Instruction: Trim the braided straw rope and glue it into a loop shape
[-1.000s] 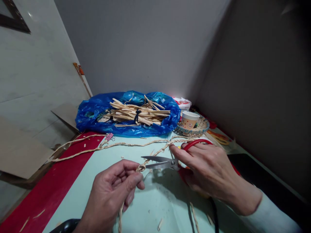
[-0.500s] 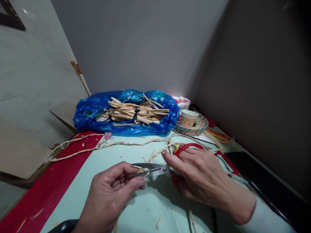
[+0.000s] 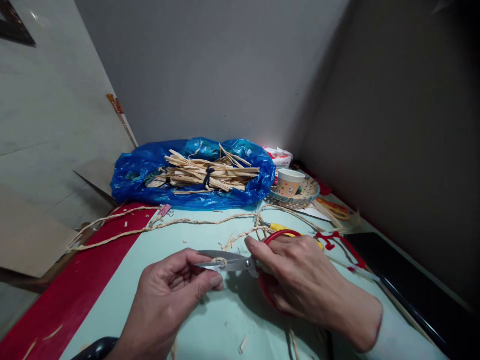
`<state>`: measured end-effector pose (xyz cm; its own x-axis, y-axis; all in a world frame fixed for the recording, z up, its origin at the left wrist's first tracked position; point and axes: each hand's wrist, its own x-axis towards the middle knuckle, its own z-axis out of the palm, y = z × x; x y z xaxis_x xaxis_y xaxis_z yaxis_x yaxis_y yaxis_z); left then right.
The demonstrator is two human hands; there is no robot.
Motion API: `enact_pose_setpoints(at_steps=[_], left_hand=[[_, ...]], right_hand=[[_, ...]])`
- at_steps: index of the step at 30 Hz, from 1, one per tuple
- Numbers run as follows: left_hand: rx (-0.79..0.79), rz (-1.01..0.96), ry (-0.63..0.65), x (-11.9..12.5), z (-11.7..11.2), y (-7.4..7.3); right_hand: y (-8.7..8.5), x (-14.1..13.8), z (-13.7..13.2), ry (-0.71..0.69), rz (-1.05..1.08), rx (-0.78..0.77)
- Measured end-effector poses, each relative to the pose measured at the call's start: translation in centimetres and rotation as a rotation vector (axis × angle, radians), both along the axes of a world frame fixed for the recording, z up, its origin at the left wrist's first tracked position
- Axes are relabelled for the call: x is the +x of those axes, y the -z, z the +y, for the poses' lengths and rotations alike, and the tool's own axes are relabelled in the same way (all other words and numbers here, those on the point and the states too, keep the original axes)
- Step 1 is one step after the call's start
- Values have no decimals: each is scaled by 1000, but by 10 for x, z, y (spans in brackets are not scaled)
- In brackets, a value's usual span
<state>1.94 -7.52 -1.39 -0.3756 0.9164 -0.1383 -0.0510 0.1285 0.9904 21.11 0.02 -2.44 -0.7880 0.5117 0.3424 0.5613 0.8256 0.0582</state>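
My right hand (image 3: pixel 303 280) grips a pair of scissors by their red handles (image 3: pixel 264 287). Their steel blades (image 3: pixel 234 262) point left, slightly parted. A small loop of pale straw cord (image 3: pixel 220 261) shows at the blades, just by the fingertips of my left hand (image 3: pixel 174 290). That hand is closed in a pinch on the cord, and most of what lies inside it is hidden. Behind the scissors, braided straw cord (image 3: pixel 210 220) runs across the table. A yellow-handled tool (image 3: pixel 282 229) lies partly behind my right hand.
At the back, a blue plastic bag (image 3: pixel 150 155) holds a tied straw bundle (image 3: pixel 213 172). Right of it, a paper cup (image 3: pixel 289 184) sits in a woven basket (image 3: pixel 313 192). A pink binder clip (image 3: pixel 164 210) touches the cord. A black flat object (image 3: pixel 405 280) lies at right, beside red-handled scissors (image 3: pixel 354 252).
The scissors and my right hand have shifted a little left, further over the loop. More of the yellow-handled tool now shows. My left hand has barely moved.
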Motion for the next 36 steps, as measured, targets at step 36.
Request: enact_pose_setpoints(at_steps=[36], left_hand=[[-133,152,393,-5,-3,18]], right_hand=[[-3,-3,34,27,1530,-1180]])
